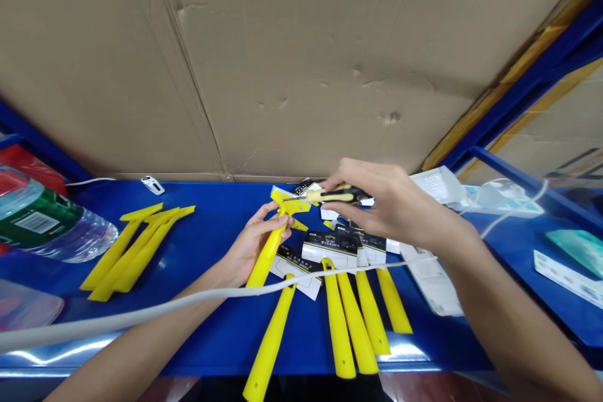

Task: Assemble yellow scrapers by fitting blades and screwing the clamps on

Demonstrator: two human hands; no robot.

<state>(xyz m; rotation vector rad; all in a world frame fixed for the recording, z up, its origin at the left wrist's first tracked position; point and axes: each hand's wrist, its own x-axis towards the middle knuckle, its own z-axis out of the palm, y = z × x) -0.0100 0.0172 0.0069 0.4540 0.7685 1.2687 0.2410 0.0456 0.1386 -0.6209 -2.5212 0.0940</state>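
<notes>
My left hand (264, 232) is closed around the handle of a yellow scraper (264, 262), whose wide head (291, 203) points up and away from me. In my right hand (377, 201) is a screwdriver (336, 195) with a pale yellow and black handle, held sideways in the fingers. Its thin shaft reaches left to the scraper head, near a small screw hole; whether the tip sits in a screw is too small to tell. Below my hands, several more yellow scrapers (338, 320) lie with their handles toward me, their heads partly under black and white printed cards (330, 248).
Three yellow scrapers (136, 245) lie at left beside a large water bottle (47, 217) on its side. A white cable (155, 314) crosses in front of my arms. At right are a phone-like slab (433, 282) and white packets (438, 185). Cardboard (301, 63) walls the back.
</notes>
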